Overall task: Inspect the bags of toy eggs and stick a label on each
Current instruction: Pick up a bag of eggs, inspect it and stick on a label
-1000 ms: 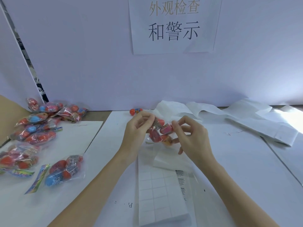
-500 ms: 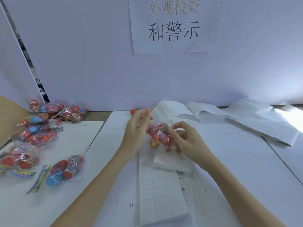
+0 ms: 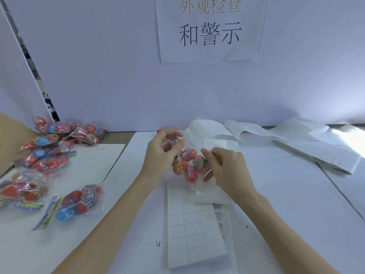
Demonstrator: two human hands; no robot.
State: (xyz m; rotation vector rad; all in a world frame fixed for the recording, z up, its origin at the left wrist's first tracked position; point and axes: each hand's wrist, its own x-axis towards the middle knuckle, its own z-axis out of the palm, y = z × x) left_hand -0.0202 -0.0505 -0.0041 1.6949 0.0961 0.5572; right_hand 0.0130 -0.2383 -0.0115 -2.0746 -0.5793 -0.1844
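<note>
Above label sheet [image 3: 194, 230] | left hand [image 3: 161, 153] fingers pinch bag [image 3: 189, 165] top | right hand [image 3: 227, 169] fingers grip bag at 3 o'clock | more bags [image 3: 45, 155] at 9 o'clock on worktop [image 3: 286, 194]

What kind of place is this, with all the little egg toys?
Probably a checking-and-labelling bench in a toy workshop. A printed sign hangs on the white partition, bags of toy eggs pile up at the left, and a label sheet lies in front.

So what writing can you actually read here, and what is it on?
"外观检查" and "和警示": paper sign on the back wall.
"WARNING": label sheet, right-hand column; smaller print below too small.
Egg bags' wrappers, held bag included: print too blurred.
</note>
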